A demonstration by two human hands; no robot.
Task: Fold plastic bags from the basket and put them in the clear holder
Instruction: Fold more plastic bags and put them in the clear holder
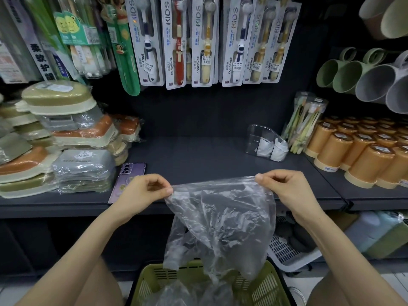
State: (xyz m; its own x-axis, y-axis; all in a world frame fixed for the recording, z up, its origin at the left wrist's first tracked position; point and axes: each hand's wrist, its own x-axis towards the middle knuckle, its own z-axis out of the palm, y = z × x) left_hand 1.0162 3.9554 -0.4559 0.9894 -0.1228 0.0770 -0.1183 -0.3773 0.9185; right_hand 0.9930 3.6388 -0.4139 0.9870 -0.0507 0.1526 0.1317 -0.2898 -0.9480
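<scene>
The dark shelf [198, 155] runs across in front of me. Just before its front edge I hold one clear bag [220, 217] stretched by its top edge. The rest of it hangs crumpled down to the green basket [276, 281] below, where more bags [176, 294] lie. The clear holder [256, 134] stands at the back right of the shelf, well apart from my hands, with what look like folded white bags [279, 149] inside. My left hand [141, 191] pinches the bag's left top corner between thumb and finger, and my right hand [284, 186] pinches the right corner likewise. I judge the film very light, limp and slick, clinging to itself. Corners and edges are the places to grip, kept taut so folds lie flat.
</scene>
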